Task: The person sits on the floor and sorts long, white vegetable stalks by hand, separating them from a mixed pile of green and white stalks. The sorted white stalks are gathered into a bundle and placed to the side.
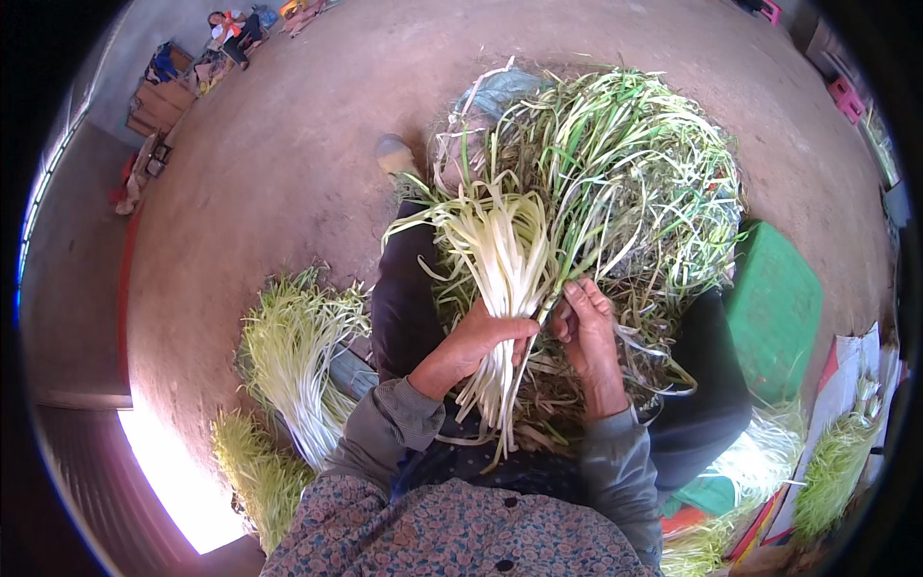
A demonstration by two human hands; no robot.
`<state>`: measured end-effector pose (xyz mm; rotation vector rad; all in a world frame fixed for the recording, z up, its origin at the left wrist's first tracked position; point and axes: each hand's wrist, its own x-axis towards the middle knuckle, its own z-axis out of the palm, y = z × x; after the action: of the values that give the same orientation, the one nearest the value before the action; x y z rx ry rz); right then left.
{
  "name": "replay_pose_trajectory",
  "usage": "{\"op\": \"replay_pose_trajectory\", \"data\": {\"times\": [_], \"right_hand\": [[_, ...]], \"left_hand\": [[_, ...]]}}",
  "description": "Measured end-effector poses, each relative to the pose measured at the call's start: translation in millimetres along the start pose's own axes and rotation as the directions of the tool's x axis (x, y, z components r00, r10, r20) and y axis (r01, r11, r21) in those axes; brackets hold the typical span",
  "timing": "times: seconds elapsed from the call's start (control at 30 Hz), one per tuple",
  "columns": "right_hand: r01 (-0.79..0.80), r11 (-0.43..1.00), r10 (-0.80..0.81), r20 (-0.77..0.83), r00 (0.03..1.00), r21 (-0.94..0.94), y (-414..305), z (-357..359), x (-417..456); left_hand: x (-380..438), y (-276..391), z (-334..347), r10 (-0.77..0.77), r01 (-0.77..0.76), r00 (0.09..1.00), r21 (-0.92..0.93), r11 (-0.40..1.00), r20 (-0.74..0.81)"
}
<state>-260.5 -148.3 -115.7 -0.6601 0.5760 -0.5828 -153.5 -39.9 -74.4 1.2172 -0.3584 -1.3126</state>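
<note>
My left hand (479,342) is closed around a thick bunch of pale garlic chives or similar leafy stalks (501,260). The leaf ends fan out away from me and the white stem ends hang towards my lap. Just right of the bunch, my right hand (588,321) pinches a greener stalk (570,278) between thumb and fingers. Its lower part runs beside my left thumb. Beyond both hands, between my knees, lies a large heap of green and withered stalks (627,173). Dry leaf scraps lie under my hands.
Pale stalks (299,360) lie in a pile on my left, with a yellowish pile (259,476) nearer me. A green plastic container (775,310) stands right of my knee. More stalks (836,469) lie on cardboard at far right. A person (234,32) is by the far wall, near cardboard boxes (162,101).
</note>
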Motion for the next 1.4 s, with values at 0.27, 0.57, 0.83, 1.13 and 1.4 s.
{"op": "replay_pose_trajectory", "data": {"times": [0.27,0.57,0.83,1.13,1.4], "right_hand": [[0.213,0.951,-0.227,-0.039,0.973,-0.222,-1,9,-17],[0.12,0.972,-0.14,-0.09,0.986,-0.2,-4,-21,-71],[0.115,0.97,-0.117,0.003,0.993,-0.214,0,7,-51],[-0.283,0.703,0.444,0.091,0.892,-0.653,-1,-51,-153],[0.131,0.71,-0.143,0.04,0.989,-0.692,-42,8,-62]], "left_hand": [[17,12,9,0.098,-0.092,0.994,0.115,0.989,-0.052],[13,3,-4,0.013,-0.013,1.0,-0.003,1.0,-0.009],[3,15,6,0.001,-0.007,1.0,0.213,0.977,0.029],[22,0,-32,-0.027,0.005,0.992,-0.18,0.984,-0.12],[5,6,-10,0.064,-0.071,0.987,-0.045,0.996,-0.148]]}}
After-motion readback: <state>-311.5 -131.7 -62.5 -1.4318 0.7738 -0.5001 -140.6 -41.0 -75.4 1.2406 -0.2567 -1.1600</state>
